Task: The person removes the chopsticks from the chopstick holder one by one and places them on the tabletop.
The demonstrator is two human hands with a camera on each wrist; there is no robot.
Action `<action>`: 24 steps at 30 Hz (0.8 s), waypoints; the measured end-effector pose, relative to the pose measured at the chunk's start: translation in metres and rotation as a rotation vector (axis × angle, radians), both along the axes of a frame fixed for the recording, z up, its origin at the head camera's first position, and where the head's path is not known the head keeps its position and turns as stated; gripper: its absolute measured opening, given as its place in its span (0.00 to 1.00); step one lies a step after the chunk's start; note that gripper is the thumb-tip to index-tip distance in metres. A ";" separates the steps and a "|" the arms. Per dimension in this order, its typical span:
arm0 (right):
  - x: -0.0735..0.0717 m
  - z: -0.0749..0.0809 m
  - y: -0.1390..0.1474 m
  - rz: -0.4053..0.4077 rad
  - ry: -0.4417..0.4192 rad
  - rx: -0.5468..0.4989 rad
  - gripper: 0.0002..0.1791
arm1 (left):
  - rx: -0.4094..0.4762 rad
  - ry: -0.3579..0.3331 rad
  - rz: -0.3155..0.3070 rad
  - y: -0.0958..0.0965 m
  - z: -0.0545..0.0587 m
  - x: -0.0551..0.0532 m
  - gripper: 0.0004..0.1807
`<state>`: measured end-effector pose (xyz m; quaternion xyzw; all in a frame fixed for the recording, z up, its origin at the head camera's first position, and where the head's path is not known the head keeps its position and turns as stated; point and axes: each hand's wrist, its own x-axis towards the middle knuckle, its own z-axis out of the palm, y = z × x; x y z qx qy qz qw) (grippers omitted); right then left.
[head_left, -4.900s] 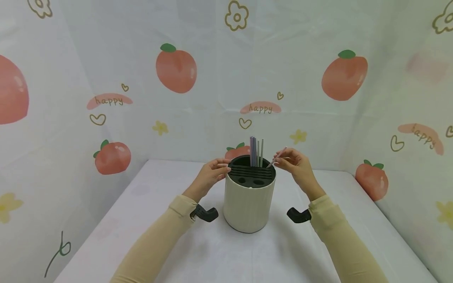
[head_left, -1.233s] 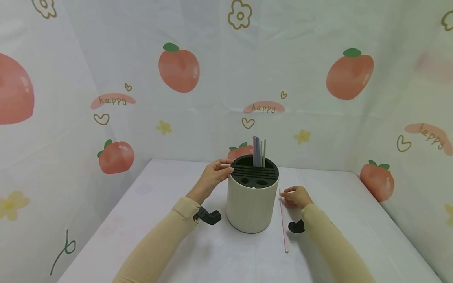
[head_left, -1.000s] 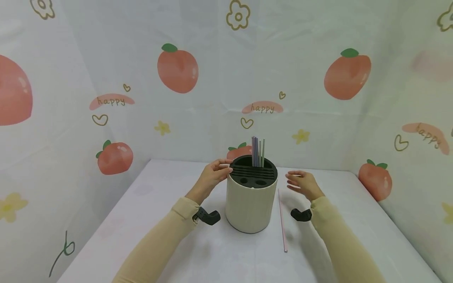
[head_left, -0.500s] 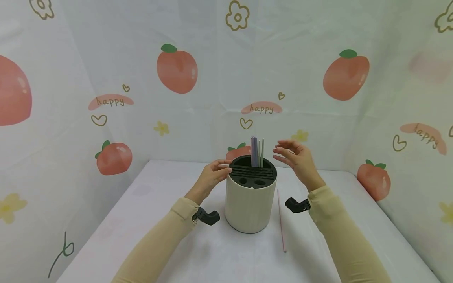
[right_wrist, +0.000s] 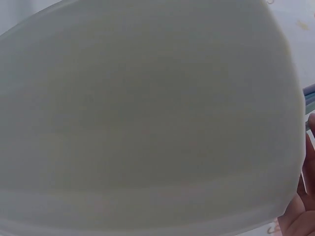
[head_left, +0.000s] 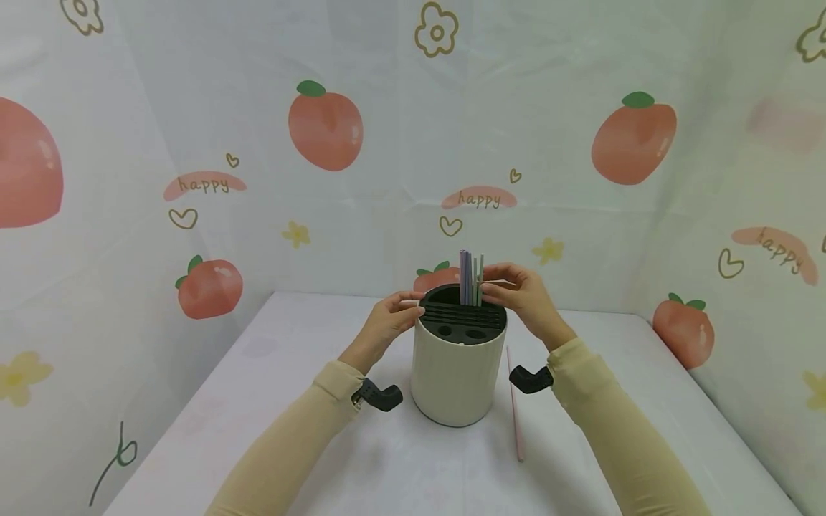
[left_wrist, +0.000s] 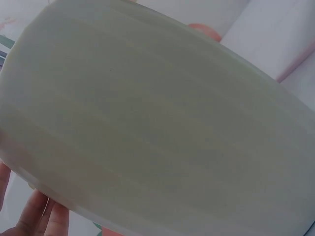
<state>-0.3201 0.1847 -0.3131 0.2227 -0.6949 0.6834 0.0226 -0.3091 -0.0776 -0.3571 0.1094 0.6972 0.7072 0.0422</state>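
Note:
A cream round knife holder (head_left: 454, 380) with a black slotted top stands upright mid-table. Several thin chopsticks (head_left: 465, 278), purple-blue and pale green, rise from its rear opening. My left hand (head_left: 386, 326) rests its fingers and thumb against the left side of the rim; the left wrist view shows those fingertips (left_wrist: 56, 223) at the wall. At the rear opening, my right hand (head_left: 524, 299) pinches a pale green chopstick (head_left: 481, 269) between thumb and fingers. In the right wrist view the holder wall hides most of that hand. A pink chopstick (head_left: 515, 416) lies right of the holder.
The white table (head_left: 400, 480) runs back to a white fabric backdrop (head_left: 387, 215) printed with peaches, hearts and flowers. Black wrist cameras (head_left: 381, 395) sit on both cuffs, close to the holder's sides.
My right hand laid the pink chopstick on the table, rose, then moved left to the green chopsticks. The left hand has stayed at the rim.

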 end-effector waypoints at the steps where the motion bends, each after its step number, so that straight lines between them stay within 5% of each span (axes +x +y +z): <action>1: 0.000 0.000 0.000 -0.006 0.001 0.016 0.18 | 0.002 -0.001 0.000 0.000 0.000 0.000 0.19; 15: -0.003 0.007 -0.002 -0.013 0.041 0.122 0.10 | 0.011 -0.005 0.004 0.000 0.001 0.001 0.19; 24: 0.007 0.057 0.007 -0.006 0.136 -0.020 0.09 | 0.005 -0.003 0.005 0.001 0.001 0.002 0.18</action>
